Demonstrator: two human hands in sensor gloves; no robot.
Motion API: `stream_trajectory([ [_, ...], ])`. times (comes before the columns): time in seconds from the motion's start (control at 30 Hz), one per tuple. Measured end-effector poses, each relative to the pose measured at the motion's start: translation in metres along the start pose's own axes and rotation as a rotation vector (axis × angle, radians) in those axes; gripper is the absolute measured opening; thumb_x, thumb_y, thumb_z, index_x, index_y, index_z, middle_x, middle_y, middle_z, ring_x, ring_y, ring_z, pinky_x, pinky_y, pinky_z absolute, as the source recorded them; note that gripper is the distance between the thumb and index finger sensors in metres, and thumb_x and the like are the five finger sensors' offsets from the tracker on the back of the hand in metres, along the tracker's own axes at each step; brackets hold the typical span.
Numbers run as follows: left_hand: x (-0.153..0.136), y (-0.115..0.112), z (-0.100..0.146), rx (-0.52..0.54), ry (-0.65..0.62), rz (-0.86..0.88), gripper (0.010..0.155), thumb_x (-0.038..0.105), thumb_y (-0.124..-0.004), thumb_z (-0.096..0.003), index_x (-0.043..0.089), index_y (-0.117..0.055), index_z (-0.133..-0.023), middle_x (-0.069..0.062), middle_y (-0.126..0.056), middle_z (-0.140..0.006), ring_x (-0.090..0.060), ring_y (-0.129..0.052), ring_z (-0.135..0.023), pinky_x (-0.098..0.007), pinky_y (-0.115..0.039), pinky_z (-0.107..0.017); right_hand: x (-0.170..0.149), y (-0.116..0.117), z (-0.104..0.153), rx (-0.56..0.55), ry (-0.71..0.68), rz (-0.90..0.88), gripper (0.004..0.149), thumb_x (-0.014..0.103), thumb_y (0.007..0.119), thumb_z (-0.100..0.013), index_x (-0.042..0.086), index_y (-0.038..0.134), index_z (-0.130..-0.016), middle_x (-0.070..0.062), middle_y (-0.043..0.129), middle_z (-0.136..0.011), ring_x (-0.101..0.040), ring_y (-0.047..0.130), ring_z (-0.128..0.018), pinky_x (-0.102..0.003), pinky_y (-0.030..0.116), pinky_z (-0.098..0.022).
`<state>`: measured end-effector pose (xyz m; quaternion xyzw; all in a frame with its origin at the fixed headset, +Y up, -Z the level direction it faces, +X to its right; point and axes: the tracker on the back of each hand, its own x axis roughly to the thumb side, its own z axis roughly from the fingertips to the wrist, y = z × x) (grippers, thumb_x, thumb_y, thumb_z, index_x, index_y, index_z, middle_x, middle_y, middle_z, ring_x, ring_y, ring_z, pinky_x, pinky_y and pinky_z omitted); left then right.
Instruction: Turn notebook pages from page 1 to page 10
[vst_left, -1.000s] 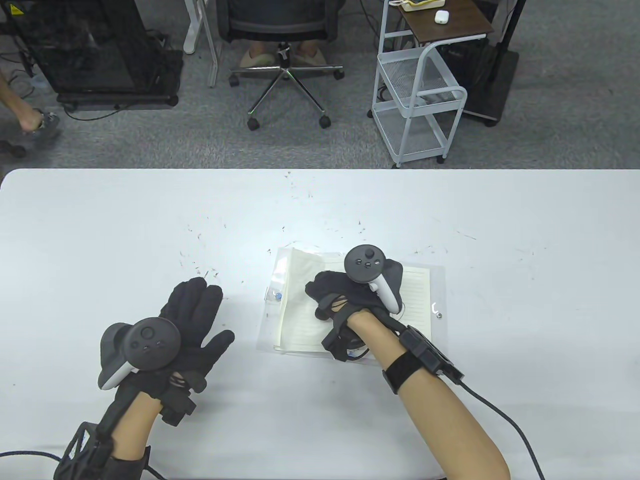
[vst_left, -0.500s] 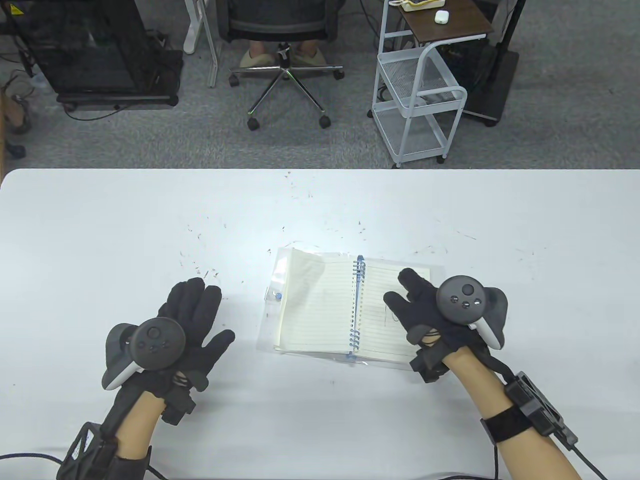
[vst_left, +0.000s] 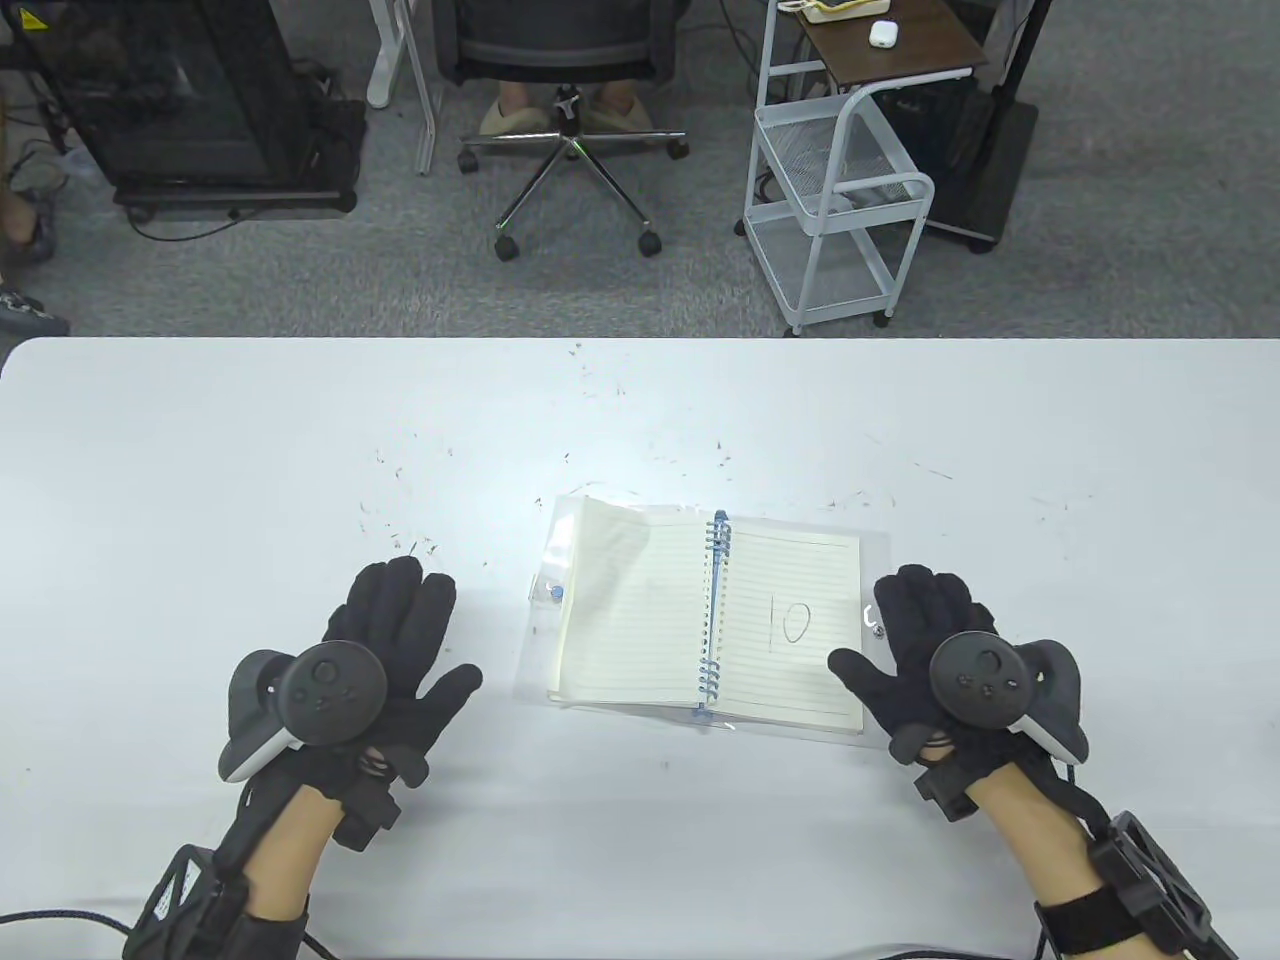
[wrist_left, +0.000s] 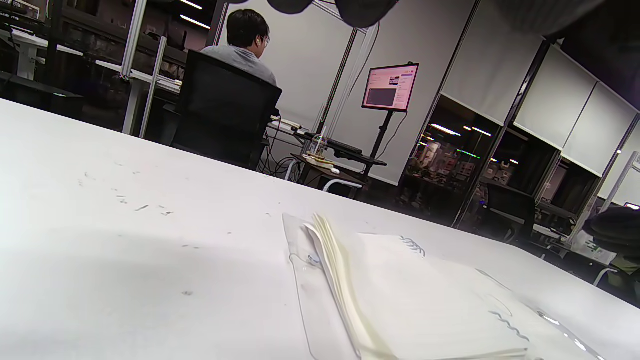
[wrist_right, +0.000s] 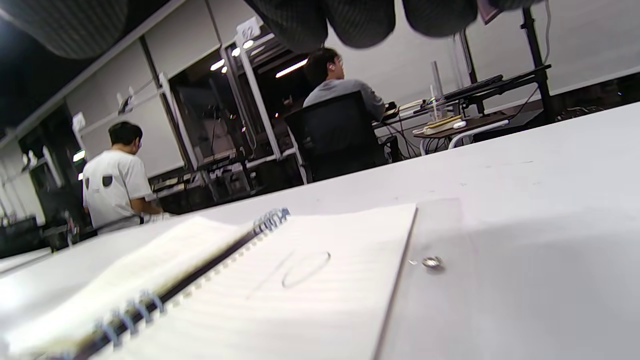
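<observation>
Your notebook lies open at "10"; your left hand at 9 o'clock and right hand at 3 o'clock rest flat on the table, each grip spread, holding nothing.

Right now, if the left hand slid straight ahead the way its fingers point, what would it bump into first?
Probably nothing. The left hand points up the table and slightly right, so its line seems to pass left of the notebook. Only bare tabletop with small dark specks shows ahead, then the far edge.
</observation>
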<state>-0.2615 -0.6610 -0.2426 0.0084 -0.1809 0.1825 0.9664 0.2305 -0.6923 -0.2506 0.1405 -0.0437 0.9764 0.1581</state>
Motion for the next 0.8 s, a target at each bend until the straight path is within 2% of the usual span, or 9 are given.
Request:
stream_trajectory([
  [0.13, 0.001, -0.001, -0.001, -0.003, -0.002, -0.005, 0.085, 0.067, -0.065, -0.0451, 0.023, -0.042, -0.114, -0.013, -0.029, -0.119, -0.05, -0.027, -0.114, -0.07, -0.04, -0.074, 0.008, 0.006, 0.005, 0.068, -0.058, 0.159, 0.091, 0.082, 0.054, -0.045, 0.018, 0.024, -0.104, -0.025, 0.02, -0.111, -0.062, 0.024, -0.098, -0.082, 0.033, -0.058],
  [0.27, 0.003, -0.002, -0.002, -0.003, -0.007, -0.012, 0.085, 0.067, -0.065, -0.0451, 0.023, -0.042, -0.114, -0.013, -0.029, -0.119, -0.05, -0.027, -0.114, -0.07, -0.039, -0.074, 0.016, 0.009, 0.005, 0.117, -0.077, 0.196, 0.092, 0.083, 0.051, -0.045, 0.02, 0.016, -0.103, -0.024, 0.01, -0.111, -0.061, 0.014, -0.098, -0.084, 0.028, -0.057],
  [0.8, 0.003, -0.002, -0.002, 0.0, -0.001, -0.007, 0.085, 0.067, -0.065, -0.0452, 0.022, -0.042, -0.114, -0.013, -0.029, -0.119, -0.05, -0.027, -0.114, -0.07, -0.039, -0.074, 0.017, 0.009, 0.007, 0.132, -0.08, 0.184, 0.091, 0.082, 0.05, -0.045, 0.02, 0.017, -0.103, -0.023, 0.008, -0.11, -0.061, 0.013, -0.097, -0.083, 0.027, -0.058],
])
